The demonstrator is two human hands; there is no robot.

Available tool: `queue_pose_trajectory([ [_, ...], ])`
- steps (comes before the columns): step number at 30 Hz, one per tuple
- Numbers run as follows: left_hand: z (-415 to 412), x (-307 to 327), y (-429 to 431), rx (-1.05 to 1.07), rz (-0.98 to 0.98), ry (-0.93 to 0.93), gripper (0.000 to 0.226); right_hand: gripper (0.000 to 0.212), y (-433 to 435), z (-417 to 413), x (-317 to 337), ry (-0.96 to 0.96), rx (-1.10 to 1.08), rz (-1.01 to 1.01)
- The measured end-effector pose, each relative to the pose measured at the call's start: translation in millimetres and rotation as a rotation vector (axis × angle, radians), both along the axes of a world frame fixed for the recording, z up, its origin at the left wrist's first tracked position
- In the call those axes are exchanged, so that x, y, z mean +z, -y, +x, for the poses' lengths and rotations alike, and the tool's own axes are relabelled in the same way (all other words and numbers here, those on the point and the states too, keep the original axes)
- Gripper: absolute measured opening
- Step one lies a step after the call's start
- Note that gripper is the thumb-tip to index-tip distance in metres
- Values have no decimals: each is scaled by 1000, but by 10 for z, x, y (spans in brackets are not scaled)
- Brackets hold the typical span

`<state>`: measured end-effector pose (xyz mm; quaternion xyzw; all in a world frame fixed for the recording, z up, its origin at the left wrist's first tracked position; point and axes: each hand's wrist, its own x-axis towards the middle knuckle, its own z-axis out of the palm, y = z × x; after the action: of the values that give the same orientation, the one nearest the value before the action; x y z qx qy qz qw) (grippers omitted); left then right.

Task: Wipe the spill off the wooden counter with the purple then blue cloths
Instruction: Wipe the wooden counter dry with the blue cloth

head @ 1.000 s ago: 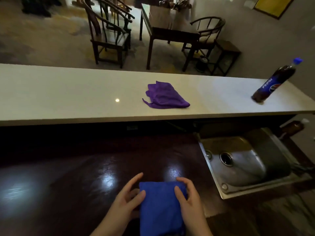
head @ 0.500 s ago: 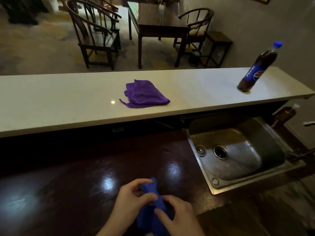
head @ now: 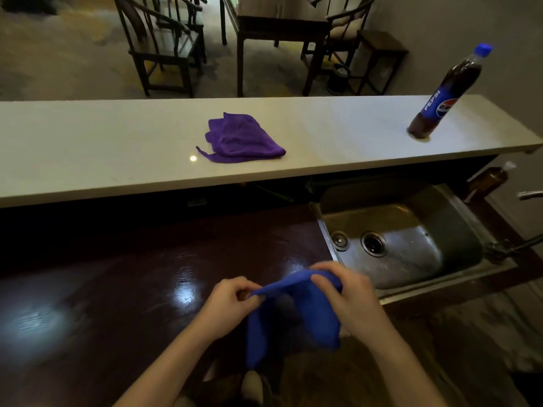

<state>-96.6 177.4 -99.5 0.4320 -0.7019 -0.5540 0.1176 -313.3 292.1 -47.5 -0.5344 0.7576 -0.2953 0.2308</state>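
A blue cloth [head: 296,315] hangs between both hands above the near edge of the dark wooden counter [head: 132,289]. My left hand [head: 227,304] pinches its left top corner. My right hand [head: 346,295] grips its right top edge, close to the sink. The cloth droops loosely below the fingers, lifted off the wood. A crumpled purple cloth [head: 238,139] lies on the raised white bar top [head: 88,145], far from both hands. The dark wood is glossy with light reflections; I cannot make out a spill on it.
A steel sink [head: 411,239] is set into the counter at the right, with a tap [head: 529,195] at its far side. A cola bottle [head: 449,92] stands on the bar top's right end. A brown bottle [head: 487,180] stands behind the sink. Chairs and a table stand beyond the bar.
The blue cloth lay flat on the wood under both hands; it was bunched up, and now it is lifted and spread between my hands. The view has shifted closer and rightwards.
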Motion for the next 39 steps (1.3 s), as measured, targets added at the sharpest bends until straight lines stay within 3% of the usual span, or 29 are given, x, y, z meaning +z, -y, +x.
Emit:
queue_pose_trajectory([
  [2,-54,-142,-7,-32,-26,-37,5,15,66,-103,78,23,-55,-4],
  [5,-129,-347,-60,-76,140,-111,9,17,159,-241,170,10,-97,-20],
  [8,-223,-566,-212,-114,264,-143,10,8,263,-368,236,-95,-30,-13],
  [11,-347,-825,-436,-110,366,-142,15,13,472,-488,208,-248,100,76],
  [15,-523,-1174,-749,41,467,-105,18,25,955,-654,-192,-556,232,222],
  [18,-664,-1361,-884,213,503,-2,12,28,1322,-694,-677,-670,343,264],
  [21,-789,-1401,-889,300,462,81,12,28,1486,-685,-1162,-647,287,170],
  [24,-836,-1291,-880,323,324,191,13,41,1278,-546,-1528,-504,44,46],
  [25,-835,-1255,-897,319,280,226,15,47,1123,-469,-1649,-473,2,46],
  [27,-801,-1185,-915,250,213,322,41,60,805,-303,-1887,-459,24,126],
  [29,-753,-1157,-909,185,216,384,47,69,600,-213,-2079,-495,92,218],
  [34,-776,-1125,-852,30,207,427,28,56,719,-230,-2203,-567,14,192],
  [39,-808,-1115,-639,-216,69,520,60,48,842,-188,-2232,-491,-131,59],
])
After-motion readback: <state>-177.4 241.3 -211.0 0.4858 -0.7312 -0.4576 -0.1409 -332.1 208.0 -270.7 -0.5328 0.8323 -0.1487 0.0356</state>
